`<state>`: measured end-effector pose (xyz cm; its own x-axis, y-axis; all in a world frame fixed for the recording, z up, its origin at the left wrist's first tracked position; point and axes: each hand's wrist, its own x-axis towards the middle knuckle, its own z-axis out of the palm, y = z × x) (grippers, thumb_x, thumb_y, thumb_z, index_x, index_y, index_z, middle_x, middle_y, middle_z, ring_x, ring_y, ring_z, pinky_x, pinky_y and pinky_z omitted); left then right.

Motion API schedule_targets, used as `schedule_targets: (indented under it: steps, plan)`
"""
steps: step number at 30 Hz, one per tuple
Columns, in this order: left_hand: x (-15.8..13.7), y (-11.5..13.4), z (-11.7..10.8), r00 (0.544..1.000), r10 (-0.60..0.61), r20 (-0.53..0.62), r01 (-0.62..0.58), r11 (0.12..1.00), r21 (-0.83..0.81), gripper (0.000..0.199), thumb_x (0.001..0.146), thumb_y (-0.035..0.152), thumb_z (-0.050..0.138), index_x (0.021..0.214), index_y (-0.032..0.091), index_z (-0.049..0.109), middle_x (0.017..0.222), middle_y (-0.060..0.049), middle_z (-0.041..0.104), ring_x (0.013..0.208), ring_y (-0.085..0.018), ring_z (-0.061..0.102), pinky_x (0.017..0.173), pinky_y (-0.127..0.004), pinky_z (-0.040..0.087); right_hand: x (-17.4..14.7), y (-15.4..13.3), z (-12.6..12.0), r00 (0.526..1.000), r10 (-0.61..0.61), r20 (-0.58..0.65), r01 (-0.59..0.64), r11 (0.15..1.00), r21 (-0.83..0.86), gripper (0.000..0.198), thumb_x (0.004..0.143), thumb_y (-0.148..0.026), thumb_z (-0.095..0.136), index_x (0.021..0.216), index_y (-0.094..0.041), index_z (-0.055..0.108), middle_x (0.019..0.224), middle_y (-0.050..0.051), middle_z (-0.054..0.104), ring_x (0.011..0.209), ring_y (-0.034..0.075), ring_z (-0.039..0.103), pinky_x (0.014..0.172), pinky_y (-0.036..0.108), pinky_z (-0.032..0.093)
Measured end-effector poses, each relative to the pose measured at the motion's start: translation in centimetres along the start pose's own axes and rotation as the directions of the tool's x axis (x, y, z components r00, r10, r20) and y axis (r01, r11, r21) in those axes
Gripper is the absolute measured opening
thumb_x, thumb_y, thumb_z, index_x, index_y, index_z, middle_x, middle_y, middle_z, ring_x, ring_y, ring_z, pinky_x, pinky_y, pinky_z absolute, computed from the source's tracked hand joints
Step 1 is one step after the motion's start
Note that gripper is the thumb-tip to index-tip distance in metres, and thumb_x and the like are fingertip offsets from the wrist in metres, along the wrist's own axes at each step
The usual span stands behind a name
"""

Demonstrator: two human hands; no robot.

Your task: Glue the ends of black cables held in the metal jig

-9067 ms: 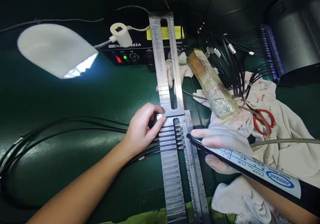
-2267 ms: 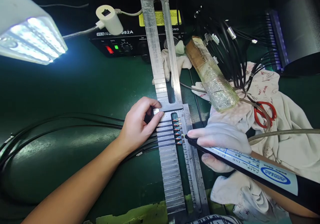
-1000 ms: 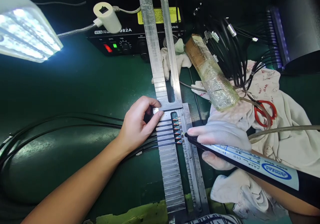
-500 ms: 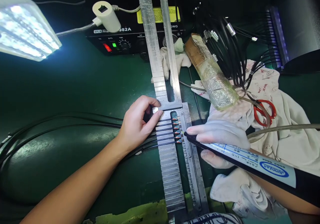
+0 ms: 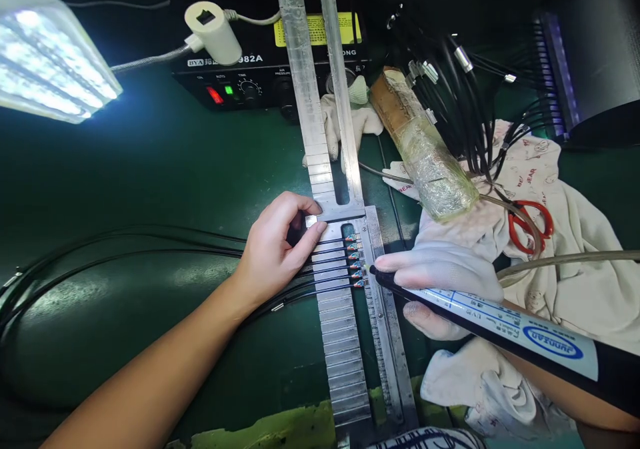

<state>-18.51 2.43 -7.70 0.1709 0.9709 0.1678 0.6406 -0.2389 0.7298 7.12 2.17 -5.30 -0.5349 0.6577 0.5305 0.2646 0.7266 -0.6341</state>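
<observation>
My left hand (image 5: pixel 277 252) is bare and closed, its thumb and forefinger gripping the edge of a long slotted metal jig (image 5: pixel 343 315). Several thin black cables (image 5: pixel 327 270) pass under that hand and lie across the slots. Their stripped ends (image 5: pixel 356 255) carry small connectors over a gap in the jig. My right hand (image 5: pixel 445 279), in a white glove with some fingertips bare, holds a black glue syringe (image 5: pixel 515 329) with a blue-and-white label marked UV. The syringe's dark nozzle points left, close beside the lower connectors; whether it touches them I cannot tell.
A lit lamp (image 5: pixel 50 55) hangs at upper left. Behind the jig stands a black dispenser box (image 5: pixel 260 82). To the right are a plastic-wrapped block (image 5: pixel 433 162), red-handled scissors (image 5: pixel 547 222), white cloth (image 5: pixel 575 202), a bundle of black cables (image 5: pixel 465 115) and a hose (image 5: pixel 590 257).
My right hand and the syringe have shifted very slightly to the right. My left hand, the jig and the cables stay where they were.
</observation>
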Motion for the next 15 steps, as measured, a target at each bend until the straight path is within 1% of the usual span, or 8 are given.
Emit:
schedule_targets:
  steps: [2, 4, 10, 15]
  plan:
    - [0.01, -0.01, 0.03, 1.0, -0.001, 0.0, 0.001, 1.0, -0.003, 0.008, 0.09, 0.019, 0.061, 0.096, 0.02, 0.055, 0.086, 0.001, 0.056, 0.07, -0.012, 0.048, 0.066, -0.026, 0.041, 0.12, -0.07, -0.03, 1.0, 0.006, -0.015, -0.005, 0.998, 0.067, 0.025, 0.081, -0.022, 0.065, 0.104, -0.016, 0.066, 0.101, 0.01, 0.076, 0.088, 0.019, 0.074, 0.073, 0.03, 0.063]
    - [0.03, -0.03, 0.08, 1.0, -0.002, 0.001, 0.002, 1.0, -0.004, 0.008, 0.09, 0.019, 0.061, 0.096, 0.02, 0.055, 0.086, 0.001, 0.056, 0.07, -0.012, 0.048, 0.066, -0.026, 0.041, 0.23, -0.15, -0.05, 1.0, 0.012, -0.02, -0.01, 0.996, 0.093, 0.027, 0.077, -0.019, 0.065, 0.104, -0.015, 0.067, 0.1, 0.011, 0.077, 0.088, 0.019, 0.074, 0.073, 0.031, 0.063]
    - [0.07, -0.05, 0.05, 1.0, 0.001, 0.002, -0.001, 1.0, -0.007, 0.008, 0.091, 0.019, 0.06, 0.096, 0.02, 0.055, 0.086, 0.002, 0.056, 0.07, -0.012, 0.049, 0.066, -0.026, 0.042, 0.17, -0.17, -0.06, 1.0, 0.005, -0.022, -0.003, 0.995, 0.095, 0.027, 0.075, -0.017, 0.065, 0.101, -0.015, 0.068, 0.098, 0.01, 0.077, 0.089, 0.018, 0.074, 0.077, 0.029, 0.063]
    - [0.02, 0.02, -0.04, 1.0, -0.004, 0.002, 0.004, 1.0, -0.009, 0.008, 0.091, 0.019, 0.06, 0.096, 0.02, 0.055, 0.085, 0.001, 0.056, 0.07, -0.012, 0.048, 0.066, -0.026, 0.041, -0.08, 0.01, -0.04, 1.0, 0.018, -0.011, -0.017, 0.996, 0.086, 0.032, 0.074, -0.017, 0.066, 0.105, -0.016, 0.067, 0.103, 0.01, 0.076, 0.09, 0.021, 0.075, 0.076, 0.03, 0.063]
